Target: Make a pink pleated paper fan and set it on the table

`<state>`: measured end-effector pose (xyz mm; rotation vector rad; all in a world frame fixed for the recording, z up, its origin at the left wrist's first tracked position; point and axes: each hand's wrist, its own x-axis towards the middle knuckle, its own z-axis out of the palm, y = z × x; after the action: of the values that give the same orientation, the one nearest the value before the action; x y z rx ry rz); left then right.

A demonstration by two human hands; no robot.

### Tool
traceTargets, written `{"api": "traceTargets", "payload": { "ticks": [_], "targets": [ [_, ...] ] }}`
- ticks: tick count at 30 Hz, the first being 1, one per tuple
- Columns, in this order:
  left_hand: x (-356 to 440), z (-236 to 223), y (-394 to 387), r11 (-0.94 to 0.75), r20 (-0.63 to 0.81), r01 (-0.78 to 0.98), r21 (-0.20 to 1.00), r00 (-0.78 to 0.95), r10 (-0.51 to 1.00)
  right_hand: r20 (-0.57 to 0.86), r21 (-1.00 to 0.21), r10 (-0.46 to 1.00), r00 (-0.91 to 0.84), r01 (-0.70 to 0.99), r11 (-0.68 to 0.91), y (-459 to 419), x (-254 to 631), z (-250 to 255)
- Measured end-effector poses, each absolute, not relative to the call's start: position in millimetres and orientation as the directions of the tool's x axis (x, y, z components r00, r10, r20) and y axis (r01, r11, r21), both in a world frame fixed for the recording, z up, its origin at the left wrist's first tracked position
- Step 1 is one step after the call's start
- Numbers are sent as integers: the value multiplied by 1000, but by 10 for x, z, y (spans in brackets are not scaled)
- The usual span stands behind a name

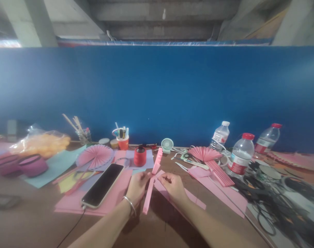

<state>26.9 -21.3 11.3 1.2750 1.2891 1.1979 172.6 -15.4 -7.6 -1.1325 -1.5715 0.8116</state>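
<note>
My left hand point(136, 189), a silver bangle at its wrist, pinches a narrow pleated pink paper strip point(148, 198) at its middle. The strip is pressed into a thin bundle, and its two ends stick out toward the wall and toward me. Close on the right, my right hand point(173, 187) has thumb and forefinger pressed together beside the strip's middle. Whatever is in that pinch is too small to make out. Below it lies a flat pink paper piece point(196, 199). Behind the hands stands a red spool of thread point(140, 157).
Left are a phone point(102, 186) on pink sheets, a round pink paper fan point(96, 156) and a red cup point(123, 142). A small desk fan point(167, 144) stands behind. Right are another pleated fan point(204, 154), water bottles point(241, 155) and tangled black cables point(265, 196). A blue wall point(157, 93) closes the back.
</note>
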Motion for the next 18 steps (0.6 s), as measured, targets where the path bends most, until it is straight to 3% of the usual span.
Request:
{"api": "traceTargets", "payload": {
  "ticks": [4,9,14,18],
  "targets": [
    [298,107,-230,-89,110,197,976,-95,989,368,-857,926,-78,358,371,-290,1703,10],
    [368,163,-302,-34,36,-49,998,41,998,373,-869,923,-92,315,382,-371,1677,32],
    [342,177,-288,-52,52,19,998,4,999,465,-825,884,41,381,417,-375,1681,11],
    [331,188,-283,-92,93,44,995,-18,996,454,-870,889,66,249,426,-439,1642,88]
  ]
}}
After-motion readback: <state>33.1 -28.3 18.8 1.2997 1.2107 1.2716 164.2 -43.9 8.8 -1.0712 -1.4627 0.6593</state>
